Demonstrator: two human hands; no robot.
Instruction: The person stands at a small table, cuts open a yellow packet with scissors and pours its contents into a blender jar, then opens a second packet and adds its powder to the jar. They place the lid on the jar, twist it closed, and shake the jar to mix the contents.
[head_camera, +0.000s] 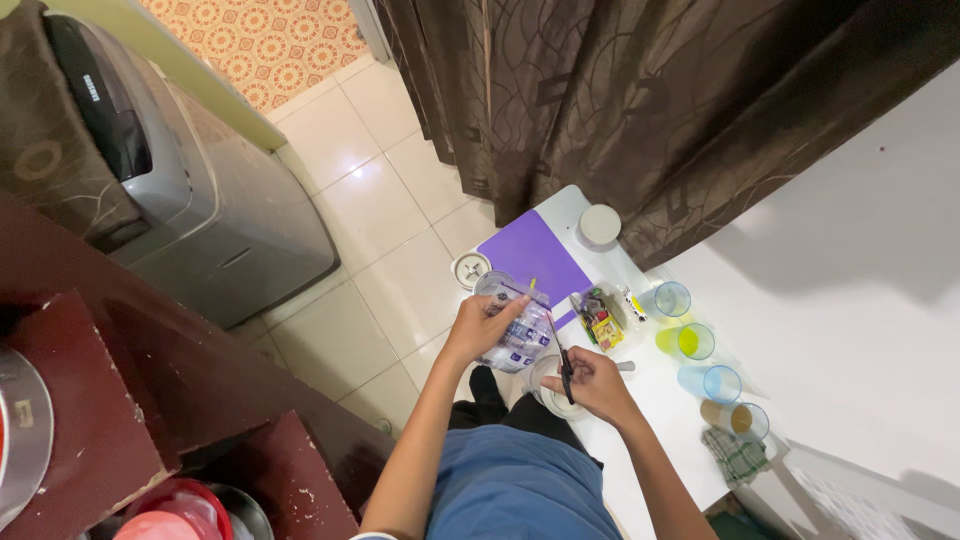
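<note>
My left hand (478, 325) grips a clear plastic bag with blue print (520, 330), held up over the near edge of a white table (660, 420). My right hand (598, 385) holds dark-handled scissors (564, 368) whose blades point up at the bag's lower right side. A small white bowl (549, 398) sits on the table just under my right hand, partly hidden by it. A purple mat (530, 258) lies on the table behind the bag.
Four coloured plastic cups (697, 341) line the table's right side beside small packets (601, 320) and a checked cloth (735, 455). A white lid (599, 224) sits at the far end, near brown curtains (640, 110). A grey washing machine (170, 190) stands left across tiled floor.
</note>
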